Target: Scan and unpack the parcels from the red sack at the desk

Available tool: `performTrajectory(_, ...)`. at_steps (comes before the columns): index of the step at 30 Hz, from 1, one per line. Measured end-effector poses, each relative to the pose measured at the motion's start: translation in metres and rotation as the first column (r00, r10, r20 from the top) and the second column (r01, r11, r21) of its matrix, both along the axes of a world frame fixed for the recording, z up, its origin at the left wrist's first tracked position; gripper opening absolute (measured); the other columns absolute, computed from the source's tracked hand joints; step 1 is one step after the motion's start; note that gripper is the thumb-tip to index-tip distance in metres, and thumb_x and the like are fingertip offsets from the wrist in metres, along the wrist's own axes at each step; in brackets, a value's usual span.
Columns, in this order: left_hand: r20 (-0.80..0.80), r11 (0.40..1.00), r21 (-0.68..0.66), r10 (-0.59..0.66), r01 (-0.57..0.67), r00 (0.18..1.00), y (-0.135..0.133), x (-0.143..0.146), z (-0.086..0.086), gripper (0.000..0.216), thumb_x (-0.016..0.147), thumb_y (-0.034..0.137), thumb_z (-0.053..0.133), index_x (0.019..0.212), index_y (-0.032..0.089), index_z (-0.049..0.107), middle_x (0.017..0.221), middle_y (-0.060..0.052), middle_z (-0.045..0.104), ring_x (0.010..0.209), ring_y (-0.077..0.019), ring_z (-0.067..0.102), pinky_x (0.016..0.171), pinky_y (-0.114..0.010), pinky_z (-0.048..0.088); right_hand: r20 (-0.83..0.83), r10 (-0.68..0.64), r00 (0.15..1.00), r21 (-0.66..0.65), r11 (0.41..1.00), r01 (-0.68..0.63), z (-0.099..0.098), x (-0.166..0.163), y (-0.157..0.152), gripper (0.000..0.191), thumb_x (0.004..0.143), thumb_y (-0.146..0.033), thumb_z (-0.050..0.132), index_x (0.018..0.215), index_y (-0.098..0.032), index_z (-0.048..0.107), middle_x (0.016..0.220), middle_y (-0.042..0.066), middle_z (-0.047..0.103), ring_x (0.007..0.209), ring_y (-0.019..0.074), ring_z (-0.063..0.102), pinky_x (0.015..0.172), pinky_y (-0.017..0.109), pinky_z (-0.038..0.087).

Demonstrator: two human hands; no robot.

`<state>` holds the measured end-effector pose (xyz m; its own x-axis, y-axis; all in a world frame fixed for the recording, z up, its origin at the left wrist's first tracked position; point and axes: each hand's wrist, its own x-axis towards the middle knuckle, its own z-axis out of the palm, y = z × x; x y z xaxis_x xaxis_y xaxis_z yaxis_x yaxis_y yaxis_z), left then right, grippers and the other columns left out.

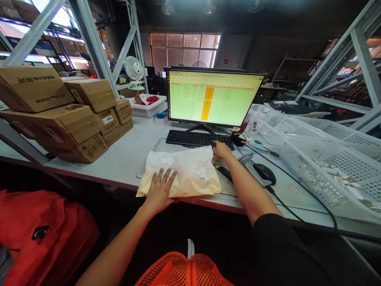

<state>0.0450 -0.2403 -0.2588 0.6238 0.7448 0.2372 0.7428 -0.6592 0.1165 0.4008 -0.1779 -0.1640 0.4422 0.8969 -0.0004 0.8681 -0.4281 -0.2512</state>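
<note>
A cream plastic mailer bag (190,171) with a small barcode label lies on the white table (125,159) in front of me. My left hand (160,188) rests flat on the bag's near left part, fingers spread. My right hand (222,150) reaches past the bag's far right corner to the black keyboard (193,139), fingers curled down on the keys. Behind the keyboard stands a monitor (212,97) showing a green and yellow spreadsheet.
Stacked cardboard boxes (65,115) fill the table's left side. A handheld scanner and a black mouse (263,172) lie right of my forearm. White mesh baskets (327,167) crowd the right. A red bag (38,234) sits low left, an orange mesh basket (184,270) below.
</note>
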Motion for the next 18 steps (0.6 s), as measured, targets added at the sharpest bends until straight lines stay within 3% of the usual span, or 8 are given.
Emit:
performTrajectory(3,0.015,1.000,-0.005,0.008,-0.008,1.000,0.001,0.000,0.000,0.114,0.069,0.047,0.090,0.165,0.027,0.030,0.170,-0.012,0.033,0.160,-0.0416,0.021,0.130,-0.062,0.019,-0.026,-0.033,0.999,-0.037,0.999,0.032,-0.001,-0.003,0.019,0.051,0.098,-0.047,0.065,0.136,-0.014,0.063,0.136,0.018,0.066,0.123,0.0290,0.064,0.107,0.052,0.049)
performTrajectory(6,0.026,1.000,0.004,0.004,-0.005,1.000,0.002,0.000,-0.002,0.115,0.070,0.048,0.090,0.165,0.027,0.030,0.171,-0.011,0.032,0.160,-0.0409,0.020,0.130,-0.062,0.019,-0.069,-0.032,0.997,-0.049,0.998,0.029,0.006,-0.003,0.022,0.053,0.097,-0.054,0.064,0.131,-0.014,0.067,0.134,0.018,0.067,0.124,0.0298,0.064,0.107,0.051,0.049)
performTrajectory(9,0.042,1.000,0.016,-0.007,0.006,0.999,0.002,0.000,-0.006,0.112,0.073,0.050,0.088,0.165,0.025,0.030,0.172,-0.011,0.030,0.160,-0.0407,0.019,0.130,-0.063,0.017,-0.137,0.083,0.987,0.013,0.997,-0.082,0.019,-0.008,0.014,0.059,0.099,-0.060,0.054,0.131,-0.013,0.070,0.136,0.020,0.067,0.129,0.0315,0.061,0.107,0.041,0.047)
performTrajectory(11,0.063,0.999,0.030,-0.018,0.016,0.998,0.003,-0.001,-0.009,0.110,0.075,0.052,0.086,0.165,0.025,0.030,0.172,-0.011,0.030,0.160,-0.0412,0.019,0.130,-0.063,0.016,-0.203,0.219,0.954,0.040,0.976,-0.215,0.028,-0.021,0.007,0.064,0.099,-0.067,0.046,0.131,-0.017,0.072,0.135,0.014,0.070,0.124,0.0286,0.064,0.103,0.035,0.049)
performTrajectory(14,0.105,0.998,0.051,-0.049,0.044,0.993,0.005,-0.004,-0.010,0.103,0.079,0.053,0.081,0.165,0.026,0.031,0.171,-0.009,0.032,0.160,-0.0404,0.021,0.130,-0.063,0.016,-0.266,0.364,0.893,-0.001,0.926,-0.378,0.035,-0.055,-0.008,0.064,0.083,-0.072,0.065,0.122,-0.022,0.077,0.125,0.011,0.074,0.110,0.0275,0.069,0.096,0.034,0.052)
performTrajectory(16,0.133,0.996,0.057,-0.074,0.067,0.988,0.004,-0.004,-0.011,0.094,0.083,0.047,0.077,0.164,0.028,0.033,0.170,-0.007,0.034,0.160,-0.0375,0.023,0.131,-0.061,0.015,-0.265,0.403,0.876,-0.066,0.899,-0.433,0.036,-0.080,-0.024,0.059,0.065,-0.064,0.083,0.104,-0.020,0.081,0.110,0.013,0.077,0.099,0.0307,0.071,0.090,0.037,0.054)
performTrajectory(18,0.148,0.993,0.066,-0.106,0.097,0.983,-0.001,-0.004,-0.013,0.088,0.084,0.034,0.075,0.163,0.030,0.036,0.171,-0.005,0.033,0.160,-0.0341,0.023,0.132,-0.059,0.014,-0.277,0.449,0.850,-0.180,0.844,-0.505,0.037,-0.098,-0.050,0.045,0.059,-0.057,0.087,0.083,-0.019,0.079,0.091,0.012,0.077,0.083,0.0302,0.070,0.079,0.038,0.053)
